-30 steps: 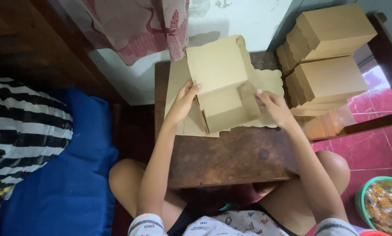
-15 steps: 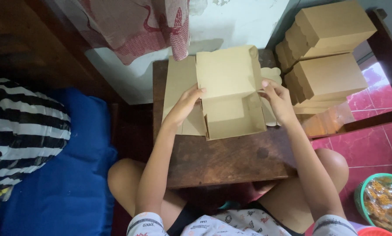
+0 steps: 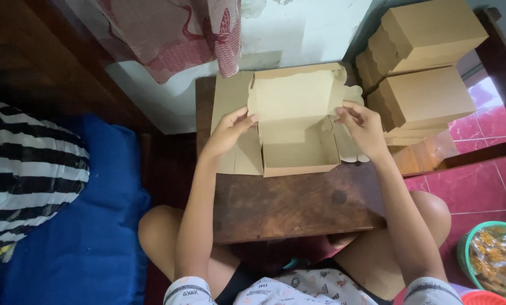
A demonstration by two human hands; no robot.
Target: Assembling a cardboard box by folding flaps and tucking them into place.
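My left hand [image 3: 228, 131] and right hand [image 3: 364, 125] pinch the side flaps of the half-folded cardboard box [image 3: 296, 124] between closed fingers on the wooden tabletop [image 3: 298, 203].

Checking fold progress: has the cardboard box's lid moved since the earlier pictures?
Yes. The lid has swung up and back toward the wall; the tray below now lies open.

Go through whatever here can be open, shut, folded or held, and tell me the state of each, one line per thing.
Cardboard box: folded up, lid open and raised, empty inside.
Left hand: gripping the box's left edge.
Right hand: gripping the box's right edge.
Flat cardboard blanks: unfolded, lying under the box.
Finished boxes: closed, stacked at the right.
Green basket: holding wrapped snacks.
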